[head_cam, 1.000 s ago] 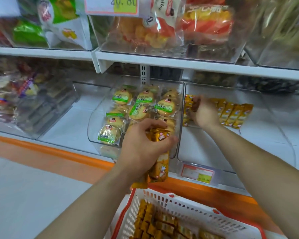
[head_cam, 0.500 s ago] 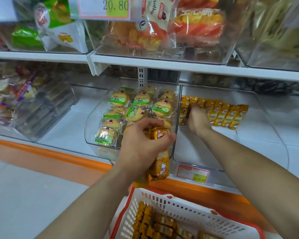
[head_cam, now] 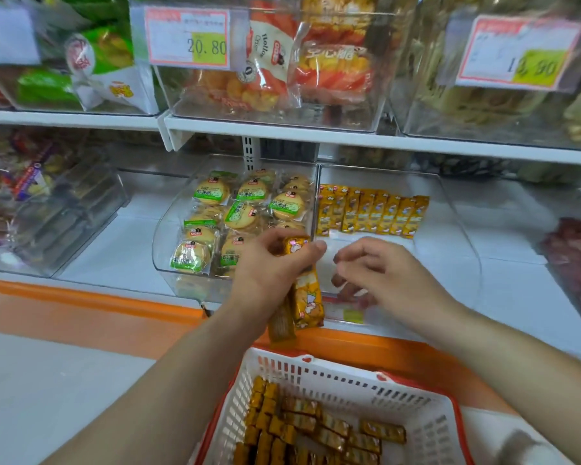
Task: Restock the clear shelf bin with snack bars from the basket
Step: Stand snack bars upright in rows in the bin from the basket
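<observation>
Gripped a few snack bars [head_cam: 308,298] in the left hand [head_cam: 272,268], just before the clear bin [head_cam: 457,236] — right hand [head_cam: 381,275] beside them, loosely bent, holding nothing. Saw more bars [head_cam: 369,213] in bin and basket [head_cam: 336,372].

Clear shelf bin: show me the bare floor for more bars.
In the clear shelf bin, bare floor runs from the row of snack bars forward to the front lip, and right of the row to the side wall. Crowded: back left; the cookie bin alongside is full.
</observation>
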Tool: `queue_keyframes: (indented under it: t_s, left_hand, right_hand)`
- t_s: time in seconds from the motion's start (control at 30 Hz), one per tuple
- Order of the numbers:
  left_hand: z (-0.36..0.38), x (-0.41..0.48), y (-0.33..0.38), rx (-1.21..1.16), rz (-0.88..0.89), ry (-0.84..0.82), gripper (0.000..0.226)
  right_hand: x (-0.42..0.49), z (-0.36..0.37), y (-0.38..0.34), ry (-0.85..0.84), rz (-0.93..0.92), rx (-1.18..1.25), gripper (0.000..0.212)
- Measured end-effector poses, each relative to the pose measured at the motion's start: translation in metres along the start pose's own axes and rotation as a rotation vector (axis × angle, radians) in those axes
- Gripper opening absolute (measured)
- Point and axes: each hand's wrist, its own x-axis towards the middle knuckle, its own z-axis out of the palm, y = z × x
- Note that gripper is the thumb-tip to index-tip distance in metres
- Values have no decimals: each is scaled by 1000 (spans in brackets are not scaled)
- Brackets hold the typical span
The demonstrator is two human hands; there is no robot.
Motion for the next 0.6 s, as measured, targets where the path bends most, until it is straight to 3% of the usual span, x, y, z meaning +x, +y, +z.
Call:
queue_keyframes:
  t_s: [0.07, 0.27, 0.37, 0.5, 0.6]
  left_hand:
    - [10, -7, 1, -23, -19, -24, 31]
    - [34, -27, -1, -53, -21, -81, 27]
    - [35, -30, -3, -90, -38, -110, 30]
    - [36, -29, -3, -80, -41, -127, 50]
    - [32, -27, -3, -91, -52, -159, 37]
  right_hand:
    - [-30, 8, -2, -49, 37, 91, 8]
    - [-58, 20, 4, 46, 111, 132, 33]
    - [-61, 17, 10, 41, 162, 267, 33]
    - [-62, 12, 20, 5, 246, 516, 26]
    - [-59, 10, 25, 7, 290, 711, 26]
